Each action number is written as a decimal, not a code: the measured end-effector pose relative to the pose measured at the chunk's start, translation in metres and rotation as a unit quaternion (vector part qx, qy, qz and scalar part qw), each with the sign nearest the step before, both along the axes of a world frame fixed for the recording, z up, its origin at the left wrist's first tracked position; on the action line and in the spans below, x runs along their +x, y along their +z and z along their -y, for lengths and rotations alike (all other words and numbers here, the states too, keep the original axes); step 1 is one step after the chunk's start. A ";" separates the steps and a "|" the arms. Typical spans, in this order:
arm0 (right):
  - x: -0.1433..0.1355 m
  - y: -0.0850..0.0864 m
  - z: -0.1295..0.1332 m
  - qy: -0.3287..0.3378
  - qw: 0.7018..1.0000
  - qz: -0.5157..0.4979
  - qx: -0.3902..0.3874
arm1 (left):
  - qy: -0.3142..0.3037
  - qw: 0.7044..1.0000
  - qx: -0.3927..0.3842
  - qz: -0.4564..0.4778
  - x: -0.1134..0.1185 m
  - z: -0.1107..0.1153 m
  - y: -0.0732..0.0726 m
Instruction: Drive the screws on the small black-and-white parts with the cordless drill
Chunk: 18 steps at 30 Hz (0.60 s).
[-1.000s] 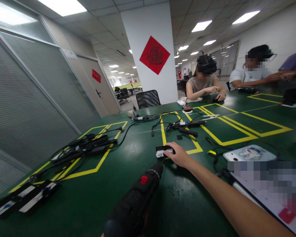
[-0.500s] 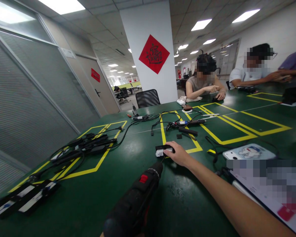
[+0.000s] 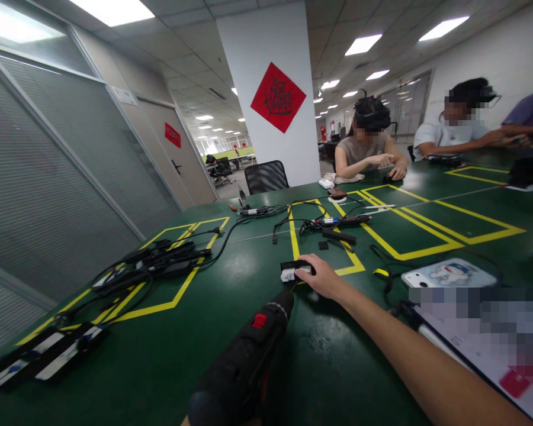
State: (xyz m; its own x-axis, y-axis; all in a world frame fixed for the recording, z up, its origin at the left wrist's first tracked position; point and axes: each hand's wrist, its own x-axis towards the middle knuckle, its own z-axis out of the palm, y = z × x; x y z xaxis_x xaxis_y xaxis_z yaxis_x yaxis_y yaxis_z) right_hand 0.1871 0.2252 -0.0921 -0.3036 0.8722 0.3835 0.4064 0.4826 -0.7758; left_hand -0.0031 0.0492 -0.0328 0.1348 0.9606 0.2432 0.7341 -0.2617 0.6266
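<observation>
A black power drill (image 3: 244,361) with a red switch rises from the bottom of the view, its bit pointing away from me. Only a sliver of my left hand (image 3: 185,421) shows beside the drill's rear; the rest is hidden behind the drill body, which it holds up. The thin bit meets the near side of a small black block with a white part (image 3: 289,274); whether it is seated in a screw is too small to tell. My right hand (image 3: 322,277) is closed round the block's right end, pressing it to the table.
The green table (image 3: 231,284) carries yellow tape rectangles. Tangled black cables and devices (image 3: 160,260) lie left, with two black-and-white strips (image 3: 68,358) nearer me. An electric screwdriver (image 3: 344,220) lies beyond my right hand. A phone (image 3: 450,273) and a screen (image 3: 479,349) are at right. Co-workers (image 3: 371,148) sit opposite.
</observation>
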 end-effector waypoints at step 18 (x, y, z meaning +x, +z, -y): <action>-0.001 -0.002 0.001 -0.006 1.000 0.001 0.003 | 0.072 0.984 -0.129 0.100 -0.004 -0.001 -0.022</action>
